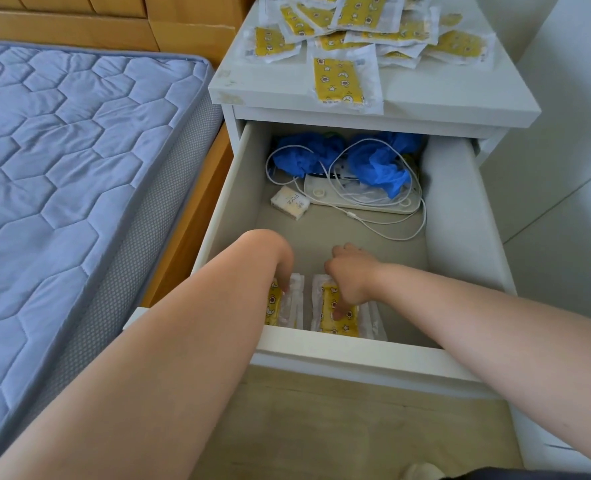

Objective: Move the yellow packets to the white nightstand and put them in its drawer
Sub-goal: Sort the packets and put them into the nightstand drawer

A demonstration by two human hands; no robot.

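The white nightstand has its top drawer pulled open. Both my hands reach down into the drawer's near end. My left hand is mostly hidden behind my wrist, its fingers on a stack of yellow packets at the front left. My right hand has its fingers curled down on a second stack of yellow packets beside it. A pile of several yellow packets lies on the nightstand top, with one packet near the front edge.
At the drawer's back lie blue gloves, white cables, a flat white device and a small white box. A bed with a blue quilted mattress stands close on the left. A white wall is on the right.
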